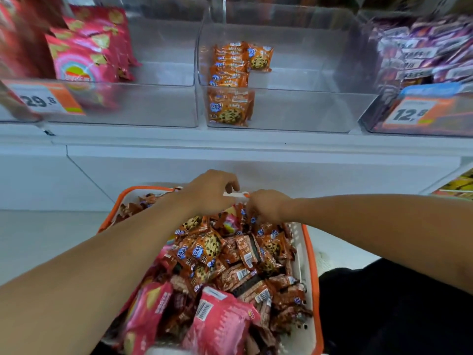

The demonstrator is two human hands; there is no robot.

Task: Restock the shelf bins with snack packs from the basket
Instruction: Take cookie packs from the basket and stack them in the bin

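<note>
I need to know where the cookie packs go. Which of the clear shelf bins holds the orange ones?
The middle bin: orange cookie packs line its left side. The left bin holds pink bags, the right bin purple packs.

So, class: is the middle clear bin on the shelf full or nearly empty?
Nearly empty. The middle clear bin holds only one short row of orange cookie packs at its left side; the rest is bare.
</note>
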